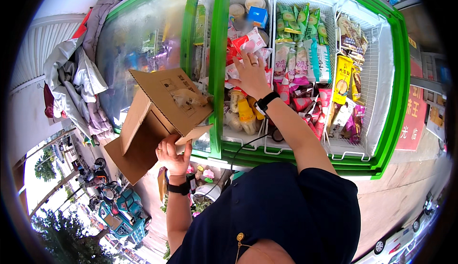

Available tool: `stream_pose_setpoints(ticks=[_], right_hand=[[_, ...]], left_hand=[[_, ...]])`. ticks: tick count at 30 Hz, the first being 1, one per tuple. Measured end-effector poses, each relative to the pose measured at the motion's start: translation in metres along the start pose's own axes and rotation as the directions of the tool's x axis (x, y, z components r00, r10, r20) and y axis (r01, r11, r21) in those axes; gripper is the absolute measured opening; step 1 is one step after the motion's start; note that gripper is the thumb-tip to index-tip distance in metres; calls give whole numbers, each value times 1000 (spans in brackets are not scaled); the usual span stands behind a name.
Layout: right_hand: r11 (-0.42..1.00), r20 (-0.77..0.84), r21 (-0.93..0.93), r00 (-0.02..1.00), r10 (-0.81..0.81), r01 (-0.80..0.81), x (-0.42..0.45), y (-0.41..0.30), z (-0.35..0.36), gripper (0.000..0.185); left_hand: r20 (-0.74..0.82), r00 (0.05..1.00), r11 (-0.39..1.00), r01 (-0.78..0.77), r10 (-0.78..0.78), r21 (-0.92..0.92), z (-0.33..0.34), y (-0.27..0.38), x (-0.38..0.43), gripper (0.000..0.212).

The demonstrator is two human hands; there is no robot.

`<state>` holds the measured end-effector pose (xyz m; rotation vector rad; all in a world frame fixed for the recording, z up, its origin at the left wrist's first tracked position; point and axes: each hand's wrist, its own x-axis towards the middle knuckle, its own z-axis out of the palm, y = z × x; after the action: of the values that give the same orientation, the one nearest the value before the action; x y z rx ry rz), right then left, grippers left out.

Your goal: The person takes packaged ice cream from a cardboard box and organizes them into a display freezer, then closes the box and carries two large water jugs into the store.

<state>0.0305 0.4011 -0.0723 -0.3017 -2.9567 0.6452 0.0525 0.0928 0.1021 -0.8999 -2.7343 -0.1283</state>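
My left hand (175, 155) grips the lower flap edge of an open cardboard box (143, 121), which is tilted over the closed glass side of a green-framed chest freezer (400, 85). A crumpled clear plastic piece (188, 98) lies on a box flap. My right hand (250, 72) reaches into the freezer with fingers spread, over red-and-white ice cream packets (250, 42); its fingertips touch or nearly touch them. Near its wrist are yellow-wrapped cones (246, 112). Green packets (302, 22) and a yellow packet (342, 78) lie in the wire baskets (338, 45) to the right.
The green sliding-lid frame (218, 67) stands just left of my right hand. Grey cloth (77, 71) hangs at the freezer's left end. A black cable (238, 151) crosses the front rim. Potted plants (205, 196) stand below, with a teal three-wheeler (123, 214) farther off.
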Motion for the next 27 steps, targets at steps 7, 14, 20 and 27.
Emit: stream_pose_setpoints(ticks=[7, 14, 20, 27], right_hand=[[994, 49, 100, 998, 34, -39, 6, 42, 13, 70], [655, 9, 755, 999, 50, -40, -38, -16, -50, 59], [486, 294, 844, 954, -65, -227, -94, -81, -49, 83], [773, 282, 580, 954, 103, -255, -121, -126, -26, 93]], left_hand=[[-10, 999, 999, -36, 36, -14, 1, -4, 8, 34], [-25, 999, 997, -38, 36, -63, -1, -6, -2, 38], [43, 996, 982, -72, 81, -173, -8, -7, 5, 37], [70, 991, 974, -101, 117, -202, -12, -14, -4, 42]])
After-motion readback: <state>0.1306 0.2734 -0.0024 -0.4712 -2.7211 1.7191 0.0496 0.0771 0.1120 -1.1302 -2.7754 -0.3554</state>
